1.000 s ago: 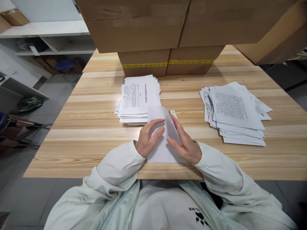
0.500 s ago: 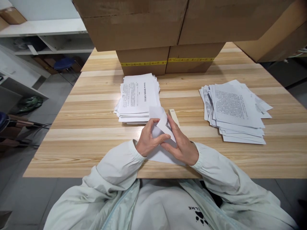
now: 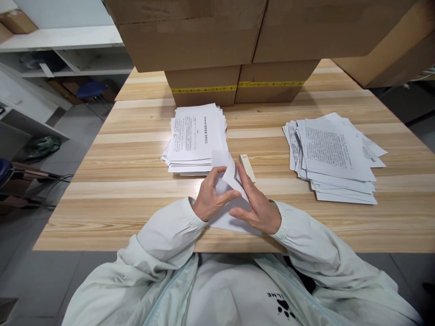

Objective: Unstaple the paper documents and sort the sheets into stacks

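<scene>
Just below the centre of the frame, a white sheet of paper (image 3: 231,178), print glimpsed on its inner face, bends up between two hands, more white paper showing beneath it near the table's front edge. Its raised part curls over, probably because it is steered from both sides. On its left side we have the left hand (image 3: 214,194), forefinger crooked, thumb stretched across the front; whether they pinch the sheet, I cannot tell. Opposite comes the right hand (image 3: 260,206), thumb and forefinger wide apart, fingers laid along the sheet's right edge, as if fencing it in. Both wrists sit low, apparently for steadiness.

Just beyond the right fingertips lies a slim cream-coloured block-shaped object (image 3: 247,168), perhaps a stapler, presumably placed for a short reach. Up and left of the hands, a thick stack of printed white sheets (image 3: 195,136) sits close by, its upper sheets fairly square. Over at centre right, a looser fanned pile of printed white pages (image 3: 335,154) lies well apart, likely to stop the two mixing. All rest on a pale striped wood-grain table (image 3: 112,190); across the top, brown cardboard boxes with yellow tape (image 3: 204,79) stand back, leaving working space in front.
</scene>
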{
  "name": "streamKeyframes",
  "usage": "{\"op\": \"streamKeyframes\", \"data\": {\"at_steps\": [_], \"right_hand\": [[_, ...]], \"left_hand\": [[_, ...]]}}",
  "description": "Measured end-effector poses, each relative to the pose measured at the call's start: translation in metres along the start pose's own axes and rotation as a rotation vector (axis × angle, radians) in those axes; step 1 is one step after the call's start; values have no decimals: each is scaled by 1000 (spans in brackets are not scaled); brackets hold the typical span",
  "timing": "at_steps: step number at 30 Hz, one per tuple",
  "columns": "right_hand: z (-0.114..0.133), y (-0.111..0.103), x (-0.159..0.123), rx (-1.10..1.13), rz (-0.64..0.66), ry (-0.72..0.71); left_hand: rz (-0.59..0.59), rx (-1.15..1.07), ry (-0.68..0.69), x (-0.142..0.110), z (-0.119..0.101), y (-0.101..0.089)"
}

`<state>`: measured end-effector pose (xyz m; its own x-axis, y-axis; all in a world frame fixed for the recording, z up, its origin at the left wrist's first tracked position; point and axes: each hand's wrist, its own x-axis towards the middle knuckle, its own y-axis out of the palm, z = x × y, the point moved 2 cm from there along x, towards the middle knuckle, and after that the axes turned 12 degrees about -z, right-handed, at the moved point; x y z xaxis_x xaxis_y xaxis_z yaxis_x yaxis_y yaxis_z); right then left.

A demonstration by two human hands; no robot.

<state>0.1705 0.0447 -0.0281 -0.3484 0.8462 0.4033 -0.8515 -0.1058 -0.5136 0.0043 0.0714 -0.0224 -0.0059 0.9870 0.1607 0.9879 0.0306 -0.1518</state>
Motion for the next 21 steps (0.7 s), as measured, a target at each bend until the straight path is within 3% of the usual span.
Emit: {"op": "streamKeyframes", "data": {"at_steps": [8, 21], "right_hand": [[4, 0, -1, 69, -36, 93], [5, -3, 1, 112, -46, 126]], "left_hand": [[-14, 23, 35, 0, 3, -1], [-32, 12, 37, 1, 2, 0]]}}
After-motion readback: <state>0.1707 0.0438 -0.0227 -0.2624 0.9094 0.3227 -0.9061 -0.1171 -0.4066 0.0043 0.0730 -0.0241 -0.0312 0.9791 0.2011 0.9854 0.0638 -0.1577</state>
